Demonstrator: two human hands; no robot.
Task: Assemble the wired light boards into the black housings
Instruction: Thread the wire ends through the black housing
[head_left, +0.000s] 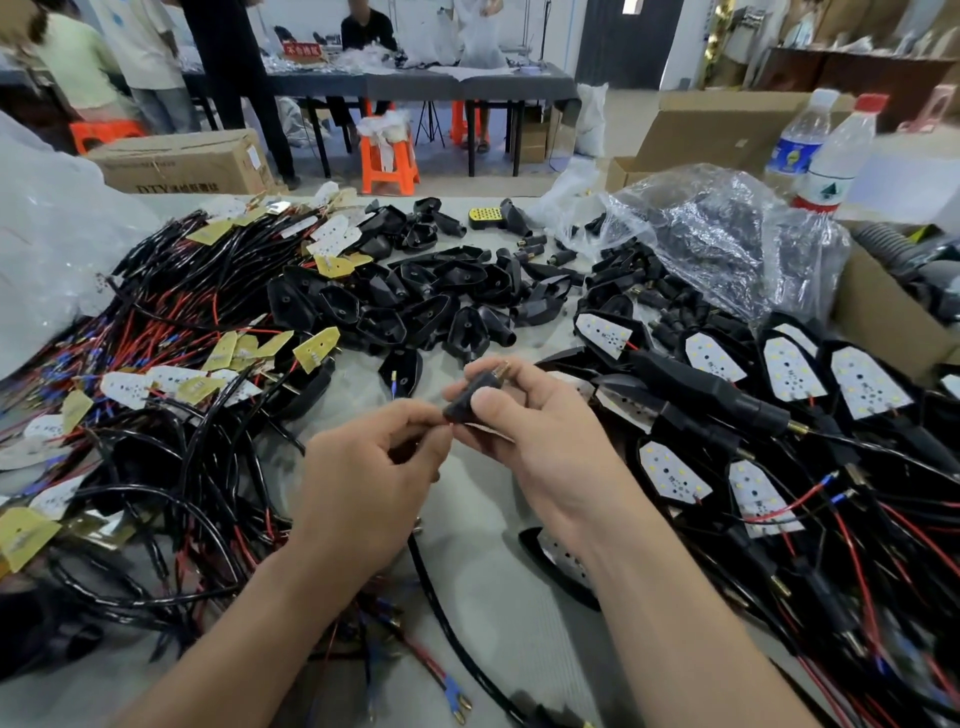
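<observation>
Head view: black housing (464, 407) held near centre, between your hands.
Right hand (540, 436): thumb and fingers grasp it.
Left hand (363, 478): fingertips pinch its stem.
Advice: keep the cable (441, 603) slack; pull straight.

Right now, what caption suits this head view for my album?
Left hand and right hand grip a housing, loose boards piled left, finished lights right.
</observation>
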